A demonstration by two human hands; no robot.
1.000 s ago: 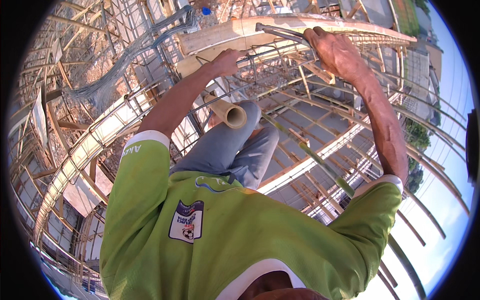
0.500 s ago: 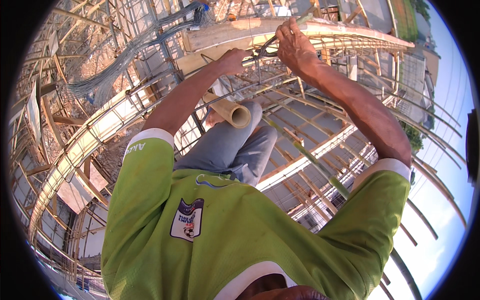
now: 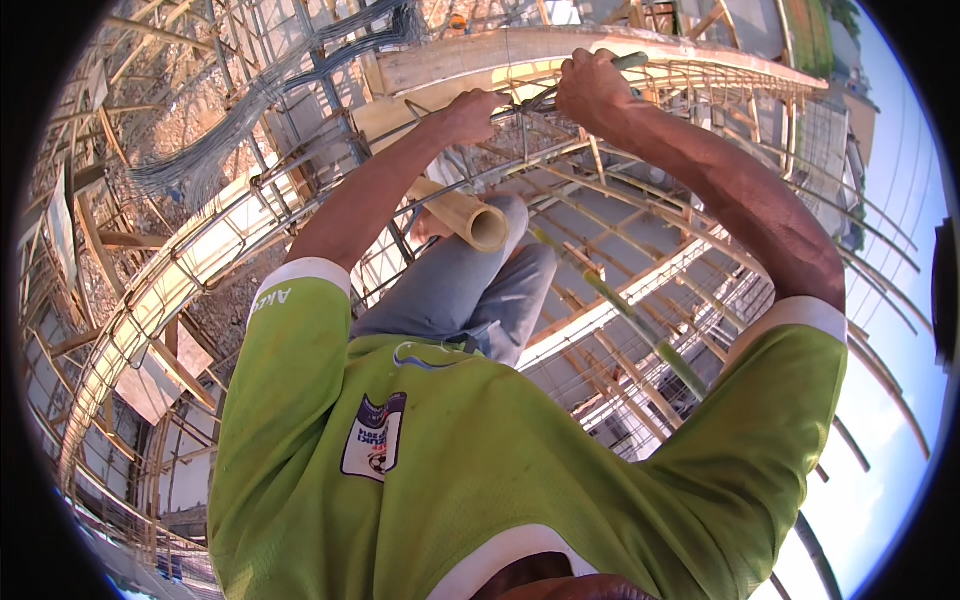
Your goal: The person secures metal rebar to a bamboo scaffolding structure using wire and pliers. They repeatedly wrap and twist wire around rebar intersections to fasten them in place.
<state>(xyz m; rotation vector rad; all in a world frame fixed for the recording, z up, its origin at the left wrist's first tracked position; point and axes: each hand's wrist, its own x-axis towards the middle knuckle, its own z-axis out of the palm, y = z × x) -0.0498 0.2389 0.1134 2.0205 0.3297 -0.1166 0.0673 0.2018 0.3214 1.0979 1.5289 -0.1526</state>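
Note:
Both my arms reach forward over a cage of steel reinforcing bars point(image 3: 640, 110). My left hand point(image 3: 470, 112) is closed around a bar at the cage's near side. My right hand point(image 3: 592, 88) is closed on a thin metal tool point(image 3: 630, 62) whose tip points toward the left hand along the bars. A cream plastic pipe point(image 3: 470, 215) lies across my grey-trousered knee point(image 3: 480, 280), just below the left forearm.
A long wooden beam form point(image 3: 480, 60) runs behind the cage. A bundle of grey cables point(image 3: 270, 110) hangs at upper left. Curved formwork and rebar point(image 3: 180, 290) run down the left. A green-tipped bar point(image 3: 640, 330) slants at right, with scaffolding and lower floors beneath.
My right hand has swung from the right toward the left hand and gripped down on the tool at the bars. The left hand has stayed on its bar.

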